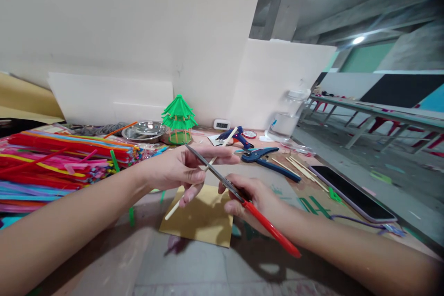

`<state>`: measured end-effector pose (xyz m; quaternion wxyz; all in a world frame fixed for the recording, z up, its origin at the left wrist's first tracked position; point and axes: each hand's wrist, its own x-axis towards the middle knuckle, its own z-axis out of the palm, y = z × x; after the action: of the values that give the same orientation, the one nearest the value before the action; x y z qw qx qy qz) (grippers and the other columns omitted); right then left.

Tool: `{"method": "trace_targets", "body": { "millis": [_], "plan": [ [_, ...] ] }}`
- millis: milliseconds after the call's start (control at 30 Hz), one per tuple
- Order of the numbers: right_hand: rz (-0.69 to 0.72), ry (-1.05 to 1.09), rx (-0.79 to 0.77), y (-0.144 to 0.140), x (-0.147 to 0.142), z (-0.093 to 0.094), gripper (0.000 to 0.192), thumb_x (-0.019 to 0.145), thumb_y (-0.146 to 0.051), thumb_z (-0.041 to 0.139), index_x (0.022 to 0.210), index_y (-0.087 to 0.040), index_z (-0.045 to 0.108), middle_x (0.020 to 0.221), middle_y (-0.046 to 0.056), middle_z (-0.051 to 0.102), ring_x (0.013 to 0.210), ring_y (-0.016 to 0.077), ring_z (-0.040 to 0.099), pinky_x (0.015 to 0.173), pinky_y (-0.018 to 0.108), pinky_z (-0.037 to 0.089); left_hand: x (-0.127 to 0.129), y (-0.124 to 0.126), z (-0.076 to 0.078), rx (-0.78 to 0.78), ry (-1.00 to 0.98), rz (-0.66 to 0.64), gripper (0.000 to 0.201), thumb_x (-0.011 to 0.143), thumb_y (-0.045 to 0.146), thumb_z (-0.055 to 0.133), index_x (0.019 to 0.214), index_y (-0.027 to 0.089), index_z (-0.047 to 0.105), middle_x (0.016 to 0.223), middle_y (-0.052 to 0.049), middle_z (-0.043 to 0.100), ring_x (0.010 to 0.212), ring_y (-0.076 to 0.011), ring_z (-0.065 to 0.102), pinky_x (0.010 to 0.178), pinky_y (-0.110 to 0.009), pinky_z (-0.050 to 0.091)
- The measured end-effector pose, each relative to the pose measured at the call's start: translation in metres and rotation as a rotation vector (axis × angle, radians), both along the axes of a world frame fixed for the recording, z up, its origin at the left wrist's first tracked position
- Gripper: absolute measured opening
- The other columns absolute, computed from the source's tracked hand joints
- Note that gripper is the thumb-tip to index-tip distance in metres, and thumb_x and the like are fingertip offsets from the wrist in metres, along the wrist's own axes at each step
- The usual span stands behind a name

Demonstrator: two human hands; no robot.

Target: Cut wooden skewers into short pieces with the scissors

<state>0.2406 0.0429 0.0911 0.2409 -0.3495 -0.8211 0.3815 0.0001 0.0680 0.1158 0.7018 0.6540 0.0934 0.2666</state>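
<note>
A thin pale wooden stick slants up through the fingers of my left hand, which is closed on it. My right hand grips red-handled scissors near the pivot. Their metal blades point up and left and cross the stick close to my left fingertips. Whether the blades touch the stick I cannot tell. Below both hands a square of brown card lies on the work surface.
Bundles of coloured pipe cleaners lie at left. Behind are a metal dish, a green-roofed pavilion model, a timer and a glue gun. Blue-handled cutters, loose sticks, a phone and a water jug are at right.
</note>
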Motion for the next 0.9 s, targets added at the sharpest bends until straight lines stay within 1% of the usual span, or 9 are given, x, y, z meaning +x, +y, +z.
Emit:
{"method": "trace_targets", "body": {
  "millis": [167, 267, 333, 433, 500, 667, 767, 833, 900],
  "plan": [
    [0.031, -0.085, 0.101, -0.002, 0.005, 0.009, 0.025, 0.085, -0.040, 0.065, 0.096, -0.018, 0.062, 0.075, 0.000, 0.057, 0.067, 0.0157, 0.049, 0.060, 0.026, 0.041, 0.000, 0.003, -0.004, 0.023, 0.010, -0.026, 0.048, 0.093, 0.025, 0.067, 0.138, 0.042, 0.059, 0.161, -0.010, 0.039, 0.059, -0.0064, 0.073, 0.051, -0.015, 0.058],
    [0.125, -0.065, 0.115, -0.004, 0.009, 0.017, 0.034, 0.089, -0.043, 0.064, 0.113, -0.020, 0.064, 0.091, 0.004, 0.065, 0.077, 0.0195, 0.058, 0.070, 0.030, 0.049, 0.003, 0.003, -0.013, -0.053, 0.021, -0.079, 0.053, 0.090, 0.024, 0.071, 0.138, 0.044, 0.057, 0.159, -0.009, 0.043, 0.058, -0.0062, 0.072, 0.049, -0.015, 0.057],
    [0.168, -0.031, 0.095, -0.002, 0.011, 0.018, 0.039, 0.088, -0.044, 0.066, 0.120, -0.022, 0.063, 0.100, 0.006, 0.067, 0.084, 0.0213, 0.061, 0.074, 0.032, 0.051, 0.006, 0.002, -0.017, -0.103, 0.030, -0.057, 0.054, 0.089, 0.025, 0.073, 0.137, 0.043, 0.058, 0.153, -0.009, 0.051, 0.056, -0.0064, 0.071, 0.048, -0.015, 0.055],
    [0.180, 0.061, 0.030, 0.005, 0.012, 0.013, 0.049, 0.087, -0.037, 0.068, 0.132, -0.021, 0.055, 0.117, 0.010, 0.067, 0.095, 0.0235, 0.065, 0.079, 0.033, 0.054, 0.008, -0.002, -0.015, -0.065, 0.027, 0.008, 0.056, 0.087, 0.024, 0.075, 0.138, 0.040, 0.059, 0.140, -0.009, 0.063, 0.054, -0.0081, 0.071, 0.046, -0.014, 0.052],
    [0.170, 0.058, 0.009, 0.011, 0.012, 0.009, 0.052, 0.087, -0.033, 0.068, 0.134, -0.019, 0.054, 0.122, 0.011, 0.067, 0.101, 0.0249, 0.066, 0.085, 0.036, 0.054, 0.008, -0.005, -0.009, -0.009, 0.043, 0.015, 0.053, 0.088, 0.021, 0.073, 0.136, 0.039, 0.061, 0.138, -0.008, 0.065, 0.056, -0.0086, 0.071, 0.046, -0.014, 0.052],
    [0.139, 0.001, 0.081, 0.015, 0.006, 0.001, 0.045, 0.084, -0.037, 0.069, 0.124, -0.020, 0.060, 0.116, 0.008, 0.068, 0.108, 0.0279, 0.063, 0.092, 0.040, 0.051, 0.008, -0.008, 0.000, 0.030, 0.061, -0.002, 0.055, 0.089, 0.014, 0.069, 0.138, 0.038, 0.060, 0.137, -0.008, 0.066, 0.060, -0.0106, 0.074, 0.051, -0.017, 0.055],
    [0.072, -0.012, 0.107, 0.015, 0.001, -0.003, 0.032, 0.082, -0.039, 0.065, 0.106, -0.018, 0.063, 0.092, 0.004, 0.065, 0.084, 0.0222, 0.060, 0.073, 0.034, 0.050, 0.008, -0.008, 0.001, 0.038, 0.009, -0.032, 0.054, 0.093, 0.019, 0.067, 0.141, 0.041, 0.056, 0.150, -0.010, 0.054, 0.059, -0.0097, 0.073, 0.053, -0.019, 0.058],
    [0.040, -0.041, 0.081, 0.015, -0.001, -0.006, 0.023, 0.081, -0.040, 0.064, 0.089, -0.019, 0.058, 0.074, -0.001, 0.055, 0.068, 0.0166, 0.051, 0.061, 0.028, 0.042, 0.008, -0.008, 0.003, 0.040, -0.002, -0.029, 0.052, 0.093, 0.022, 0.067, 0.139, 0.044, 0.057, 0.156, -0.009, 0.046, 0.057, -0.0070, 0.072, 0.051, -0.017, 0.056],
    [0.033, -0.041, 0.062, 0.016, -0.001, -0.008, 0.025, 0.080, -0.042, 0.064, 0.079, -0.020, 0.052, 0.068, -0.003, 0.047, 0.062, 0.0137, 0.042, 0.055, 0.026, 0.035, 0.007, -0.010, 0.005, 0.032, 0.011, -0.017, 0.050, 0.093, 0.025, 0.068, 0.138, 0.045, 0.058, 0.157, -0.009, 0.045, 0.055, -0.0052, 0.070, 0.046, -0.014, 0.052]
  ]
}}
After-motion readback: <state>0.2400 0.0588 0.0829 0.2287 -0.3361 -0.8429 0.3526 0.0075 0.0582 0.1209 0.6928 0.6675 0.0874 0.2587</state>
